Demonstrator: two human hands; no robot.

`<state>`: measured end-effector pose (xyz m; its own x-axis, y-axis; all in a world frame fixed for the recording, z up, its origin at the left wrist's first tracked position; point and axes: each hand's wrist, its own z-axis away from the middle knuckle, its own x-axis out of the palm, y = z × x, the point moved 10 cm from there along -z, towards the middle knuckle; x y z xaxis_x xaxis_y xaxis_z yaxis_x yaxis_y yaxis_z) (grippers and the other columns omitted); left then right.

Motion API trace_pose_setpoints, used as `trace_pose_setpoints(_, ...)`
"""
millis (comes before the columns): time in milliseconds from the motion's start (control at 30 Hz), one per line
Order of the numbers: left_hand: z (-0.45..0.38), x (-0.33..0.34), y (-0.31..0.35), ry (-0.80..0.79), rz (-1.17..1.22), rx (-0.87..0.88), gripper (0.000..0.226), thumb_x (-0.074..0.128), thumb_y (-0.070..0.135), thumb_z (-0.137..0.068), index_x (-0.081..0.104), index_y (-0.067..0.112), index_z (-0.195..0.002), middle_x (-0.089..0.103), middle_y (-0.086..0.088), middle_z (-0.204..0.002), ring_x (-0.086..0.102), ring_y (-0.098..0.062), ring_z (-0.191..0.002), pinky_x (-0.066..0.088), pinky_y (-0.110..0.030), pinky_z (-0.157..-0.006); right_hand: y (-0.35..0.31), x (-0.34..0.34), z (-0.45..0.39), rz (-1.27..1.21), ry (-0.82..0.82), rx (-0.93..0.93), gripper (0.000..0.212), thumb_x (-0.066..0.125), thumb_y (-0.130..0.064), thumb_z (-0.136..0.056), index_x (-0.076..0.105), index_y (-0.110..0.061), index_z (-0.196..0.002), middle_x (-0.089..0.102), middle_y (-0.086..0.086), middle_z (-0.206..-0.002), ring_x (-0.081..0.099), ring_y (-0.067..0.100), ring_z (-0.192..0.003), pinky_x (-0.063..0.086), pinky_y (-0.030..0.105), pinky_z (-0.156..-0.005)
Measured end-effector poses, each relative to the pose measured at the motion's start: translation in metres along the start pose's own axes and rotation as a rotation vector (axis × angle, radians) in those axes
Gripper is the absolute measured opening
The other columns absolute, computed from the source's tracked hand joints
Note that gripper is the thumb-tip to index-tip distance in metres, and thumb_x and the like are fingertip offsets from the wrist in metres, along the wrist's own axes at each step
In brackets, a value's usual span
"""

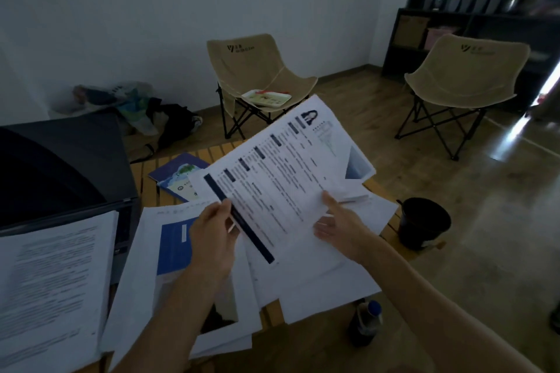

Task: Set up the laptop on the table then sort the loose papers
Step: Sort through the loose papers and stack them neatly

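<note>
laptop (60, 166) cut off by left edge, keyboard hidden under a text sheet (51, 281); print on sheet blurred, unreadable.

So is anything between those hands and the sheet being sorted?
No. The left hand already pinches the printed sheet at its dark-striped edge, and the right hand touches its other side; nothing visible intervenes.

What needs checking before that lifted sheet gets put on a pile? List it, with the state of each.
1. Left hand pinches the printed sheet at its dark-striped edge: ok.
2. Right hand supports the sheet with straight fingers: ok.
3. Sheet lifted off the loose papers: ok.
4. Laptop open on the table: ok, but a page covers its keyboard.
5. Separate piles formed: not ok, the papers overlap.
6. Bottle clear of the papers: cannot tell.
</note>
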<state>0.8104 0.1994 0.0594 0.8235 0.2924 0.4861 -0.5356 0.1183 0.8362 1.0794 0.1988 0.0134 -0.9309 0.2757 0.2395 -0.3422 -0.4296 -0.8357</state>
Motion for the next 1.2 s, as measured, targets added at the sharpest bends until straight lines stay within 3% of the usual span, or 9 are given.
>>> trace_pose_setpoints(100, 0.012, -0.025, -0.020, -0.044, -0.101, -0.137, 0.004, 0.060, 0.003, -0.093, 0.063, 0.003, -0.090, 0.072, -0.015, -0.098, 0.068, -0.028, -0.092, 0.056, -0.045, -0.084, 0.003, 0.026, -0.017, -0.111, -0.141, -0.095, 0.031, 0.065, -0.029, -0.096, 0.060, -0.019, -0.125, 0.068, 0.008, -0.123, 0.063, 0.031, -0.115, 0.055, 0.050, -0.092)
trace_pose_setpoints(300, -0.012, -0.075, -0.009, -0.013, -0.295, -0.184, 0.010, 0.063, 0.005, -0.090, 0.067, 0.006, -0.099, 0.071, -0.016, -0.094, 0.068, -0.029, -0.081, 0.052, -0.037, -0.066, 0.003, 0.013, -0.007, 0.392, 0.079, -0.356, 0.021, 0.058, -0.016, -0.098, 0.067, -0.017, -0.118, 0.073, 0.000, -0.109, 0.069, 0.024, -0.103, 0.058, 0.048, -0.090)
trace_pose_setpoints(433, -0.019, -0.066, 0.010, -0.082, -0.807, 0.043, 0.013, 0.068, 0.023, -0.091, 0.067, 0.014, -0.101, 0.072, -0.004, -0.096, 0.068, -0.019, -0.081, 0.053, -0.029, -0.060, -0.003, 0.027, 0.004, 0.460, 0.005, -0.359, 0.015, 0.060, -0.014, -0.097, 0.071, -0.022, -0.104, 0.076, -0.003, -0.101, 0.073, 0.017, -0.091, 0.061, 0.037, -0.080)
trace_pose_setpoints(567, 0.000, -0.045, 0.036, -0.034, -0.929, 0.371, 0.034, 0.061, 0.013, -0.095, 0.055, 0.017, -0.128, 0.062, 0.012, -0.107, 0.061, -0.008, -0.095, 0.050, -0.016, -0.076, -0.002, 0.052, 0.010, 0.496, -0.044, -0.385, 0.012, 0.066, -0.016, -0.094, 0.074, -0.017, -0.103, 0.078, -0.003, -0.093, 0.075, 0.015, -0.084, 0.062, 0.033, -0.074)
trace_pose_setpoints(667, 0.007, -0.044, 0.039, 0.000, -1.013, 0.465, 0.051, 0.051, 0.015, -0.100, 0.036, 0.018, -0.148, 0.051, 0.009, -0.128, 0.050, -0.011, -0.116, 0.045, -0.027, -0.097, 0.008, 0.065, 0.010, 0.430, -0.036, -0.381, 0.010, 0.068, -0.012, -0.092, 0.075, -0.015, -0.099, 0.078, -0.006, -0.087, 0.075, 0.010, -0.075, 0.059, 0.022, -0.063)
trace_pose_setpoints(733, 0.010, -0.044, 0.039, -0.008, -1.109, 0.527, 0.055, 0.046, 0.018, -0.101, 0.027, 0.023, -0.153, 0.047, 0.002, -0.142, 0.047, -0.017, -0.127, 0.047, -0.034, -0.101, 0.014, 0.073, 0.009, 0.405, -0.046, -0.363, 0.012, 0.069, -0.013, -0.092, 0.075, -0.013, -0.102, 0.078, -0.003, -0.089, 0.075, 0.013, -0.079, 0.061, 0.027, -0.068)
trace_pose_setpoints(933, 0.020, -0.035, 0.044, -0.054, -1.258, 0.683, 0.058, 0.041, 0.015, -0.103, 0.020, 0.027, -0.155, 0.026, 0.002, -0.158, 0.042, -0.015, -0.131, 0.043, -0.017, -0.088, 0.028, 0.092, 0.006, 0.228, -0.183, -0.255, 0.020, 0.061, -0.008, -0.097, 0.070, -0.007, -0.115, 0.076, 0.010, -0.106, 0.073, 0.031, -0.097, 0.059, 0.052, -0.087)
trace_pose_setpoints(1100, 0.023, -0.031, 0.040, -0.064, -1.404, 0.756, 0.072, 0.043, 0.020, -0.101, -0.004, 0.033, -0.153, 0.011, 0.000, -0.164, 0.045, -0.025, -0.131, 0.055, -0.044, -0.093, 0.034, 0.099, 0.005, 0.143, -0.257, -0.224, 0.022, 0.058, -0.007, -0.098, 0.068, -0.004, -0.117, 0.074, 0.014, -0.113, 0.072, 0.034, -0.102, 0.058, 0.051, -0.088)
trace_pose_setpoints(1200, 0.021, -0.036, 0.044, -0.034, -1.401, 0.738, 0.062, 0.037, 0.031, -0.100, 0.007, 0.026, -0.154, 0.015, -0.008, -0.162, 0.033, -0.030, -0.141, 0.043, -0.054, -0.107, 0.035, 0.103, 0.004, 0.140, -0.297, -0.212, 0.024, 0.057, -0.008, -0.098, 0.067, -0.003, -0.120, 0.073, 0.015, -0.115, 0.071, 0.035, -0.103, 0.059, 0.050, -0.086)
